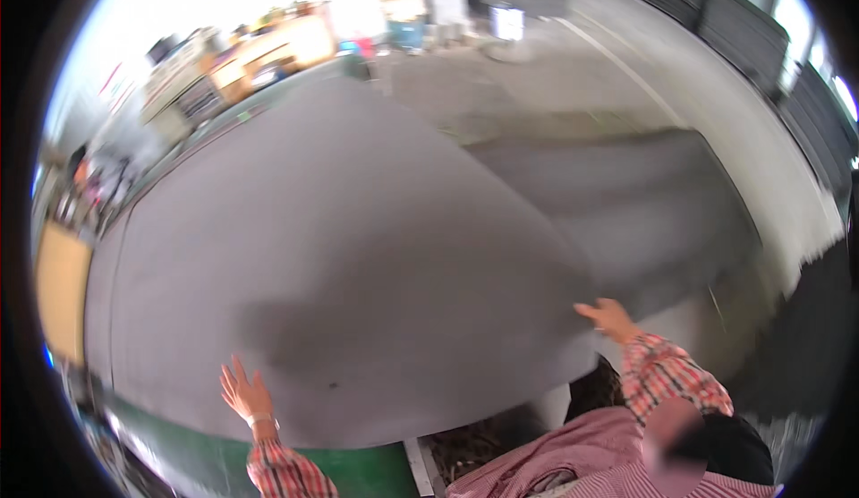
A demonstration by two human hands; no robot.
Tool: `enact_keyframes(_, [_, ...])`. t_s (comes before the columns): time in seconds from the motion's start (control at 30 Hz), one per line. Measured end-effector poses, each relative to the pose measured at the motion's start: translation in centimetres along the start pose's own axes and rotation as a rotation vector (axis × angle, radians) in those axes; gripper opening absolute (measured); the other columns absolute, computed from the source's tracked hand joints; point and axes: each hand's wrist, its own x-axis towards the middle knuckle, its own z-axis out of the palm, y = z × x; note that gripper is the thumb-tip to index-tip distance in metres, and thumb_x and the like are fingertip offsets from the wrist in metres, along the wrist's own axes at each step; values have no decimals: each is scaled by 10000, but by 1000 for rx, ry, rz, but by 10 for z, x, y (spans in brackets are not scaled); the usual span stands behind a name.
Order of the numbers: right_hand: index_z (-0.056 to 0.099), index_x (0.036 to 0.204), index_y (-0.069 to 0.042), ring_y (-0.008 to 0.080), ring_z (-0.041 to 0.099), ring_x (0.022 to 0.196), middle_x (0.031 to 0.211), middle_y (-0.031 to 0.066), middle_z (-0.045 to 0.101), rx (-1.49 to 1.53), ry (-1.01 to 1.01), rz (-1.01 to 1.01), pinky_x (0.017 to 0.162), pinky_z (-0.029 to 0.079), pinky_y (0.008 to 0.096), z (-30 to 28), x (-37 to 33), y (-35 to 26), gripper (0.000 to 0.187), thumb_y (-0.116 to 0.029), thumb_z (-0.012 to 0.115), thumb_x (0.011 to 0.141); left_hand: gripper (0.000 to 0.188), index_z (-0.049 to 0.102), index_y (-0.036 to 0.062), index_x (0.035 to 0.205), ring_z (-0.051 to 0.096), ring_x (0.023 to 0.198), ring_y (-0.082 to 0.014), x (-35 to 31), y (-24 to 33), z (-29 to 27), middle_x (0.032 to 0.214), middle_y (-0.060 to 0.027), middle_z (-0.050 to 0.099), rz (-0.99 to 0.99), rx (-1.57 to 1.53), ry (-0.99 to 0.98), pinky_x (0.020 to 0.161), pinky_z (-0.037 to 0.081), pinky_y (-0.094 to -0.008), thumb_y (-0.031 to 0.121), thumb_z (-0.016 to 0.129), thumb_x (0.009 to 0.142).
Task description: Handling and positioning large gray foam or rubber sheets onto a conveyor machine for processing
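Note:
A large grey sheet (358,256) lies spread in front of me, with a curved edge on its right side. My left hand (246,395), in a red plaid sleeve with a pale wristband, rests flat on the sheet's near edge with its fingers spread and holds nothing. My right hand is out of sight. At the lower right a co-worker in a similar plaid sleeve leans in, and that person's hand (608,316) touches the sheet's right corner.
A green surface (358,473) shows under the sheet's near edge. More grey sheet (644,203) lies beyond on the right. Dark stacked panels (716,10) line the far right wall. Benches with clutter (233,68) stand at the far left, and a yellow board (61,288) at the left.

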Motion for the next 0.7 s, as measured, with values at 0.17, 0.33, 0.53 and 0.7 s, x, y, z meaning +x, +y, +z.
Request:
enact_keyframes(0.17, [538,817,86,222,610,745,848,203,600,136,-643,-66,603,498,333,95,-3,-11,642,-548,609,749,529,285,255,1390,168,1351,-270,-52,82,-24,1471,-38,196,188,-61,-252,1047,68,-563,336,442,891])
enact_keyframes(0.33, [524,1162,-71,297,586,960,976,127,629,-452,-775,-391,817,459,402,126,52,103,583,-441,658,733,531,346,149,1361,293,1299,-256,23,-21,15,1413,-74,318,180,-348,-331,1046,167,-475,287,488,868])
enact_keyframes(0.53, [344,1322,-34,287,334,1260,1336,165,382,-929,-418,-550,1009,286,428,197,85,197,864,-399,736,645,503,350,47,1346,480,1074,-227,64,-67,20,1225,-161,478,40,-55,-198,901,392,-330,204,491,889])
enact_keyframes(0.7, [338,1331,-19,290,262,1306,1398,159,306,-1101,-429,-697,1039,226,483,236,105,269,553,-256,479,851,456,431,15,1278,592,867,-278,-4,20,11,1034,-214,594,348,-240,96,765,479,-373,214,494,873])
